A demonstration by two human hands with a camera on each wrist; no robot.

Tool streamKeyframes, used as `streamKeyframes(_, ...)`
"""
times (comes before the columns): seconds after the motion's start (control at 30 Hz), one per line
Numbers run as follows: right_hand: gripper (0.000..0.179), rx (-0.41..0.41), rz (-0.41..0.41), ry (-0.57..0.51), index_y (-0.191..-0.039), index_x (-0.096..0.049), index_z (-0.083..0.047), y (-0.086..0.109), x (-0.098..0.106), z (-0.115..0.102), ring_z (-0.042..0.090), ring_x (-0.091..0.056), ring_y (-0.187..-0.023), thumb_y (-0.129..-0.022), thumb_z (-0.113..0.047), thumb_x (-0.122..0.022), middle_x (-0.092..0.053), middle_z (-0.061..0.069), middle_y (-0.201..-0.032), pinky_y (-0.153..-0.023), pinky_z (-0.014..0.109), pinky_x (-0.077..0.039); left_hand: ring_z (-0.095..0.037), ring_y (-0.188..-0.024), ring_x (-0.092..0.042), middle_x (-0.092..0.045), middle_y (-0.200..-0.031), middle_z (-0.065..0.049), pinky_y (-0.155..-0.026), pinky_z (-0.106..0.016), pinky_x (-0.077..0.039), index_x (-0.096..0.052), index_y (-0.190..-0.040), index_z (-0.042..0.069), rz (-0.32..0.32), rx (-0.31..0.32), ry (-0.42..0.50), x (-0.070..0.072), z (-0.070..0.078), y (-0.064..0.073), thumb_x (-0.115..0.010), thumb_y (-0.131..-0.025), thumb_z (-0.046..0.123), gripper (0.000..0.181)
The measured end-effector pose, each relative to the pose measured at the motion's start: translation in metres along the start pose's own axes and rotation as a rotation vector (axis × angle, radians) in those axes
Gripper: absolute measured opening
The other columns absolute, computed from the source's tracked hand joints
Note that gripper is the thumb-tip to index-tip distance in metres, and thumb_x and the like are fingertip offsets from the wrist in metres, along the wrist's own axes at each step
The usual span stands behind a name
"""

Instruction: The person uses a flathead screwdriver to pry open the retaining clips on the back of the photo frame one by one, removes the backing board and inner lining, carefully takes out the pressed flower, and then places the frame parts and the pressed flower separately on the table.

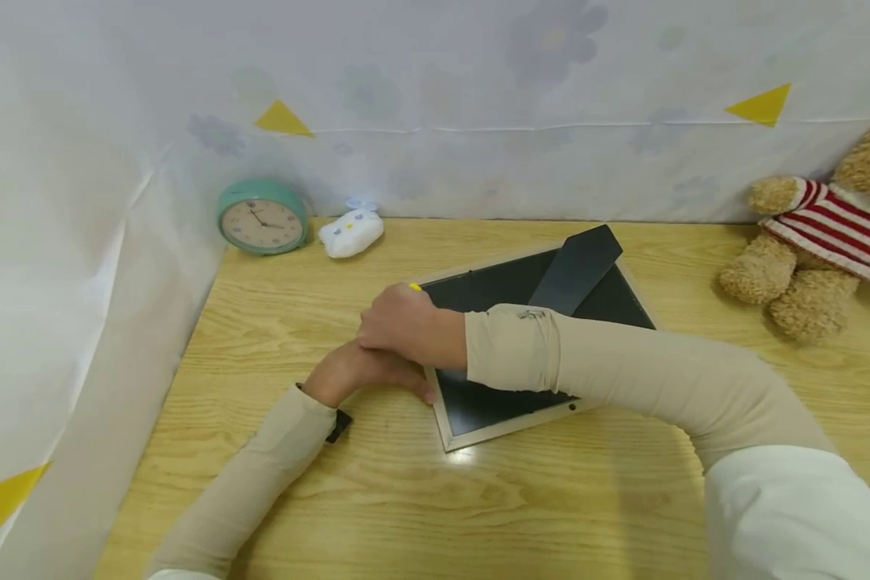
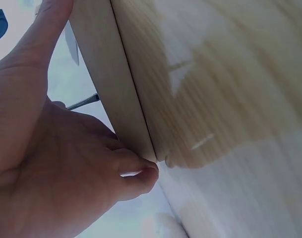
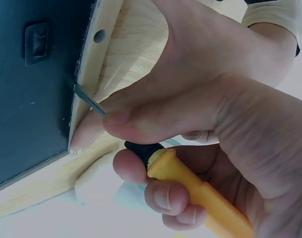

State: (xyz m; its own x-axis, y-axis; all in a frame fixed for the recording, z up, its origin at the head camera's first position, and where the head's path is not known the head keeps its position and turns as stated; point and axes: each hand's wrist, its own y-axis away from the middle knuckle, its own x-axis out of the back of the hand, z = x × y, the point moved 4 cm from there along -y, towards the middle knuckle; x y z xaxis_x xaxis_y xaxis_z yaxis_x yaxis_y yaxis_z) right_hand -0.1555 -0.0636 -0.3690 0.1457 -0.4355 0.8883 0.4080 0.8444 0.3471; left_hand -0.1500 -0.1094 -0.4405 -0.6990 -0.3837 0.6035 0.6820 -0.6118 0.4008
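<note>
A picture frame (image 1: 507, 422) lies face down on the table, its black back panel (image 1: 493, 403) and folded-out stand leg (image 1: 578, 270) showing. My right hand (image 1: 404, 324) grips a screwdriver (image 3: 183, 181) with a yellow handle. In the right wrist view, the flat metal tip meets the seam between the back panel and the pale wooden rim. My left hand (image 1: 366, 369) holds the frame's left side, thumb at the rim and fingertips (image 2: 146, 179) at a corner. From the head view, the right hand overlaps the left and hides most of the screwdriver.
Behind to the left stand a teal clock (image 1: 263, 219) and a small white plush pouch (image 1: 351, 234). A teddy bear (image 1: 826, 242) in a striped sweater sits at the right. A patterned cloth (image 1: 464, 161) with yellow triangles hangs along the table's back edge.
</note>
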Motion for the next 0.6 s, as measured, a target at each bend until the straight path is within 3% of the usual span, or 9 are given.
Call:
streamKeyframes(0.07, 0.017, -0.012, -0.035, -0.004, -0.088, -0.07, -0.026, -0.001, 0.0, 0.001, 0.01, -0.049, -0.062, -0.101, -0.023, -0.059, -0.071, -0.006, -0.088, -0.055, 0.023, -0.049, -0.014, -0.107, -0.048, -0.053, -0.125, -0.001, -0.093, -0.026, -0.041, -0.05, -0.128, 0.003, 0.009, -0.018, -0.007, 0.0, 0.0, 0.001, -0.09, -0.071, 0.038, 0.078)
streamKeyframes(0.17, 0.011, -0.033, -0.06, -0.054, -0.092, -0.071, -0.025, 0.002, -0.004, 0.007, 0.012, -0.057, -0.067, -0.099, -0.021, -0.064, -0.071, -0.004, -0.09, -0.057, 0.026, -0.051, -0.018, -0.114, -0.046, -0.049, -0.13, -0.006, -0.1, -0.029, -0.039, -0.045, -0.133, 0.0, 0.057, -0.1, -0.059, 0.0, 0.001, -0.001, -0.091, -0.07, 0.037, 0.087)
streamKeyframes(0.27, 0.008, -0.055, -0.071, -0.129, -0.102, -0.073, -0.025, 0.009, -0.012, 0.019, 0.015, -0.061, -0.076, -0.095, -0.022, -0.07, -0.07, -0.002, -0.098, -0.061, 0.03, -0.054, -0.026, -0.131, -0.039, -0.041, -0.145, -0.012, -0.11, -0.041, -0.031, -0.034, -0.144, -0.002, 0.125, -0.155, -0.158, 0.001, 0.002, -0.003, -0.093, -0.067, 0.042, 0.106)
streamKeyframes(0.37, 0.027, -0.085, -0.085, -0.223, -0.121, -0.07, -0.025, 0.02, -0.023, 0.033, 0.019, -0.062, -0.081, -0.095, -0.02, -0.07, -0.069, 0.0, -0.109, -0.066, 0.033, -0.054, -0.034, -0.149, -0.015, -0.014, -0.162, -0.02, -0.115, -0.056, -0.02, -0.011, -0.157, 0.0, 0.154, -0.103, -0.216, 0.001, -0.001, -0.003, -0.092, -0.064, 0.051, 0.133)
streamKeyframes(0.47, 0.038, -0.119, -0.095, -0.315, -0.137, -0.061, -0.017, 0.031, -0.035, 0.046, 0.021, -0.063, -0.081, -0.099, -0.017, -0.064, -0.068, 0.006, -0.112, -0.07, 0.035, -0.053, -0.038, -0.151, 0.009, 0.014, -0.163, -0.024, -0.117, -0.06, -0.012, 0.011, -0.158, 0.003, 0.142, 0.007, -0.221, 0.0, -0.005, 0.001, -0.089, -0.064, 0.059, 0.148)
streamKeyframes(0.6, 0.045, -0.176, -0.096, -0.43, -0.142, -0.053, -0.005, 0.045, -0.049, 0.062, 0.022, -0.064, -0.079, -0.101, -0.021, -0.061, -0.067, 0.011, -0.101, -0.071, 0.036, -0.053, -0.041, -0.15, 0.01, 0.019, -0.16, -0.028, -0.119, -0.056, -0.011, 0.013, -0.156, -0.002, 0.123, 0.073, -0.232, 0.0, -0.005, 0.008, -0.086, -0.067, 0.062, 0.148)
